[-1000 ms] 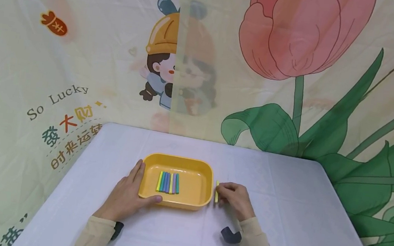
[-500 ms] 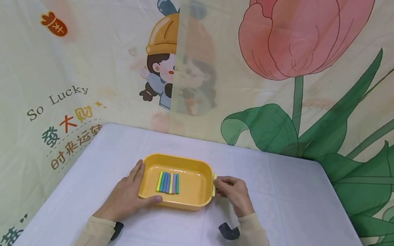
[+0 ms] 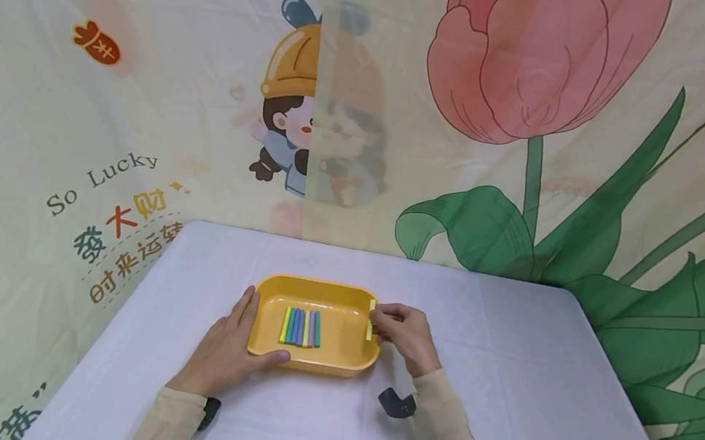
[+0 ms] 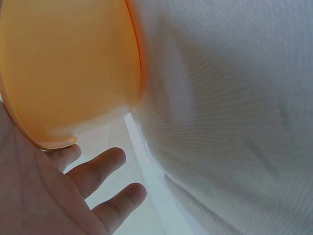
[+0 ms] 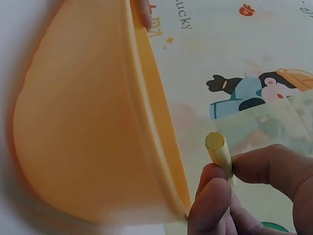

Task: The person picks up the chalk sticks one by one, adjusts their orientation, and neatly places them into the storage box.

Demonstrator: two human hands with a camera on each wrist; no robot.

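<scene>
A yellow stick of chalk (image 3: 370,320) is pinched between the thumb and fingers of my right hand (image 3: 403,335), over the right end of an orange-yellow tray (image 3: 341,362). In the right wrist view the chalk (image 5: 218,152) points its blunt round end at the camera, apart from the tray's rim (image 5: 161,147). Several chalk sticks (image 3: 301,327) in yellow, teal, blue and purple lie side by side inside the tray, left of its middle. My left hand (image 3: 224,347) rests against the tray's left end, thumb along the near rim. Its fingers (image 4: 98,169) look straight and spread in the left wrist view.
The tray stands on a table with a white cloth (image 3: 492,369). Behind it hangs a printed curtain (image 3: 367,104) with tulips and a cartoon figure. Dark straps (image 3: 397,404) show at both wrists.
My right hand has moved left and away from me, carrying the yellow chalk from beside the tray to over its right end. The left hand and tray have stayed put.
</scene>
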